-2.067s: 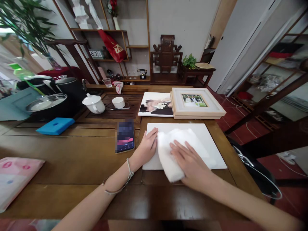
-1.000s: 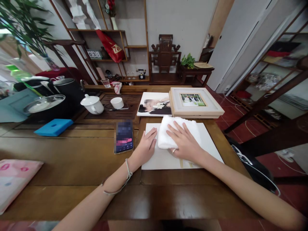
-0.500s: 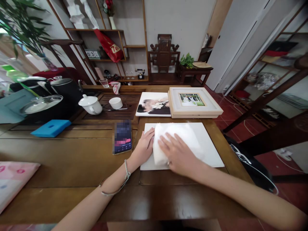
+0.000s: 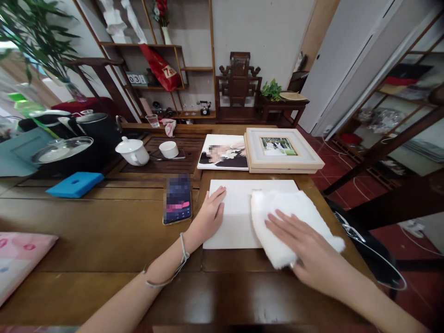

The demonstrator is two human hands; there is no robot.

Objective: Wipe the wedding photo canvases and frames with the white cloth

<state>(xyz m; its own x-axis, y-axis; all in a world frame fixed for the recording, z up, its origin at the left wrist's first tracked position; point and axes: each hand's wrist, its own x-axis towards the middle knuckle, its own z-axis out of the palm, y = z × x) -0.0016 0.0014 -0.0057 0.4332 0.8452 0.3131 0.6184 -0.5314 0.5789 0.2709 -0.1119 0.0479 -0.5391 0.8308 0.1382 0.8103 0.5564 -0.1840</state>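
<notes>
Near left, a pink-and-white packet (image 4: pixel 24 263) lies on the wooden table (image 4: pixel 114 236), with a blue block (image 4: pixel 74 184) sitting farther back. There's a phone (image 4: pixel 177 199), face up, part of its screen blurred; beyond it, a small white cup (image 4: pixel 169 149) on the dark tray (image 4: pixel 193 151), a lidded white pot (image 4: pixel 132 151) to its left. Far left, a glass-lidded pan (image 4: pixel 62 150)! And at the far side, a red bag (image 4: pixel 161 67) slants across the shelves (image 4: pixel 197 69), a carved chair (image 4: pixel 240 83) standing to their right.

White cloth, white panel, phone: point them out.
White cloth (image 4: pixel 300 203): head view, on its far part.
White panel (image 4: pixel 240 215): head view, on its bare top face.
Phone (image 4: pixel 178 200): head view, middle of the screen.
</notes>
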